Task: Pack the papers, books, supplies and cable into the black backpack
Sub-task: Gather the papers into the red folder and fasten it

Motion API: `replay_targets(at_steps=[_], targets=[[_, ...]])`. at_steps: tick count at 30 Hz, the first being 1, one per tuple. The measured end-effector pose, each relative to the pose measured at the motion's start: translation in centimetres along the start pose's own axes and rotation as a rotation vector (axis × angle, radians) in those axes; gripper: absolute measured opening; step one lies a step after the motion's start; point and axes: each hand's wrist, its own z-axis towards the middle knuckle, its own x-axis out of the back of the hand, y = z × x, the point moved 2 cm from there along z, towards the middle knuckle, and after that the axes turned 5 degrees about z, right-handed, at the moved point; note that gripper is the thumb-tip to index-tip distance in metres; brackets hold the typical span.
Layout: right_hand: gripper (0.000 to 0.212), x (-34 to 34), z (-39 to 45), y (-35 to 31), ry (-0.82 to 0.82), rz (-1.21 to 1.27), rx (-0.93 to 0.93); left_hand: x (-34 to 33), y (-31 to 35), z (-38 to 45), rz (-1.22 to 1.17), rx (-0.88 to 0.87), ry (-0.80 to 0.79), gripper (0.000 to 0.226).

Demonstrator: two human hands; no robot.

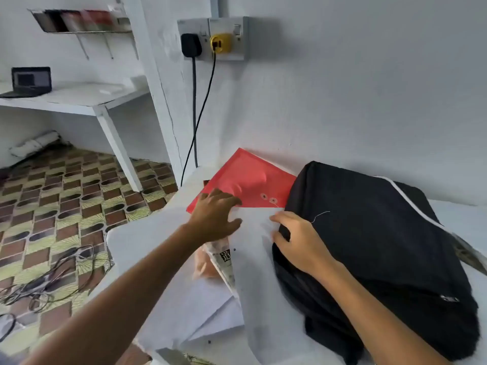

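Observation:
The black backpack (369, 246) lies on the right of the white table (142, 248). A large white sheet of paper (258, 280) rests against its left side. My left hand (213, 214) pinches the sheet's top left corner, thumb on top and fingers over the red string-tie envelope (250, 180) behind it. My right hand (297, 241) curls round the backpack's left edge where the paper meets it. Under the sheet lie a printed book (224, 262), an orange plastic item (201, 264) and more white papers (210, 304).
Two black cables (196, 106) hang from plugs in a wall socket (213, 40) behind the table's far left corner. Tangled cables (52, 275) lie on the patterned floor to the left. A white shelf with a small laptop (31, 81) stands beyond.

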Motion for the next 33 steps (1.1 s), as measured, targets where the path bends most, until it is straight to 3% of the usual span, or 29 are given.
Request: replay_targets(at_steps=[2, 4, 7, 10, 13, 15, 19, 22, 26, 30, 33], targets=[[0.037, -0.4, 0.8, 0.0, 0.024, 0.011, -0.02, -1.2, 0.9, 0.7, 0.131, -0.034, -0.183, 0.054], [0.037, -0.6, 0.9, 0.0, 0.02, -0.007, -0.036, -2.5, 1.6, 1.3, 0.167, 0.015, -0.268, 0.057], [0.037, -1.2, 0.9, 0.5, 0.014, -0.011, -0.046, -3.2, 1.5, 2.1, 0.174, 0.106, -0.274, 0.047], [0.036, -1.3, 0.8, 0.8, 0.023, -0.015, -0.053, -2.5, 1.2, 2.6, 0.081, 0.147, -0.294, 0.013], [0.036, -1.5, 0.5, 0.8, 0.018, -0.002, -0.06, -2.3, 1.0, 3.0, -0.107, 0.142, -0.333, 0.012], [0.037, -1.6, 0.3, 0.8, 0.022, 0.017, -0.06, -1.7, 0.8, 3.3, -0.235, 0.131, -0.3, 0.02], [0.046, -1.7, 0.7, 1.0, 0.107, 0.131, -0.106, 0.5, 0.0, 3.2, -0.448, 0.15, -0.185, 0.012], [0.062, -1.5, 1.7, 1.4, 0.188, 0.262, -0.189, 2.6, -0.9, 2.7, -0.52, 0.164, -0.135, 0.012], [0.084, -1.4, 3.3, 2.1, 0.14, 0.47, -0.328, 4.7, -2.2, 1.7, -0.569, 0.161, -0.085, 0.014], [0.079, -1.5, 4.2, 2.1, 0.094, 0.625, -0.294, 6.8, -3.7, 0.7, -0.652, 0.167, -0.043, 0.014], [0.058, -1.0, 4.9, 1.4, 0.06, 0.756, -0.346, 8.0, -4.6, 0.4, -0.726, 0.213, 0.074, 0.014]])
